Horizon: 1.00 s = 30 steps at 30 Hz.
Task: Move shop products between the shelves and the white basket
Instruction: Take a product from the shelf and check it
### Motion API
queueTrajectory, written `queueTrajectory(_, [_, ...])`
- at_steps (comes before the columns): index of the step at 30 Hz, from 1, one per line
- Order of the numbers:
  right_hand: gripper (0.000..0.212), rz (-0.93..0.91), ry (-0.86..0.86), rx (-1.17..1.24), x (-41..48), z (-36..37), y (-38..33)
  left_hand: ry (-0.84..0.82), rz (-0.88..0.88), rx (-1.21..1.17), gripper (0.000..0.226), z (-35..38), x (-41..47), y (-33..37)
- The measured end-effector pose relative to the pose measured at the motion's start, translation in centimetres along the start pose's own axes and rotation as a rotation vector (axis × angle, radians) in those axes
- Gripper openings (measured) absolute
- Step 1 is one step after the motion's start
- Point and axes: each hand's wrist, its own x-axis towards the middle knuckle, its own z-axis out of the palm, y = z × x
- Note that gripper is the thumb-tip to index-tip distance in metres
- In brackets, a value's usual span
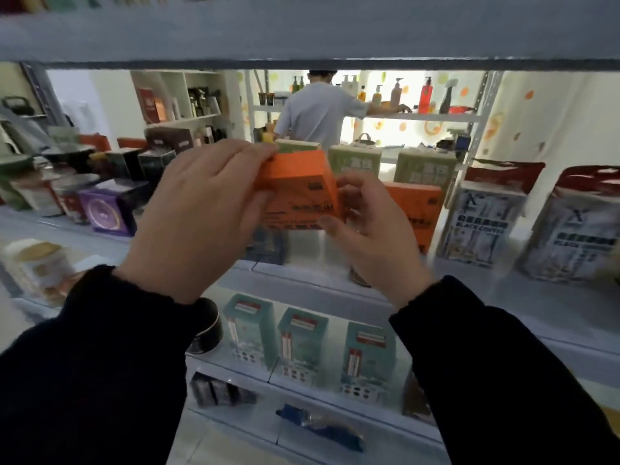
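An orange box (300, 186) is held up in front of the middle shelf (335, 280), tilted toward me. My left hand (201, 209) grips its left side, fingers over the top edge. My right hand (372, 229) pinches its right lower corner. A second orange box (417, 206) stands on the shelf just right of it. Green boxes (355, 162) stand behind. The white basket is not in view.
Black-coffee pouches (483, 223) stand at the right of the shelf, a purple box (107, 211) and dark boxes at the left. Teal boxes (302, 344) line the lower shelf. An upper shelf board (302, 35) hangs overhead. A person (318, 112) works at a far rack.
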Motion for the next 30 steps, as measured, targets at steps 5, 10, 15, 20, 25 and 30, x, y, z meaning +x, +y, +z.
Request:
queueTrajectory(5, [0.047, 0.051, -0.067, -0.346, 2.6, -3.2, 2.2, -0.172, 0.003, -0.022, 0.04, 4.4, 4.2, -1.5])
queueTrajectory(10, [0.049, 0.103, -0.121, -0.773, 4.1, -6.6, 4.7, -0.313, 0.074, -0.003, 0.033, 11.1, 7.5, -2.6])
queueTrajectory(15, [0.057, 0.175, -0.275, -1.057, 6.1, -8.7, 6.3, -0.483, 0.073, 0.015, 0.018, 16.7, 9.5, -3.0])
queueTrajectory(20, [0.055, 0.206, -0.336, -1.198, 7.4, -9.6, 7.5, -0.558, 0.132, -0.015, 0.019, 19.6, 10.5, -3.0])
queueTrajectory(25, [0.058, 0.263, -0.415, -1.243, 7.9, -10.3, 8.1, -0.63, 0.187, 0.025, 0.041, 20.2, 11.6, -3.0])
queueTrajectory(30, [0.053, 0.276, -0.396, -1.181, 7.8, -10.7, 7.8, -0.568, 0.24, 0.063, 0.055, 20.7, 11.1, -2.5])
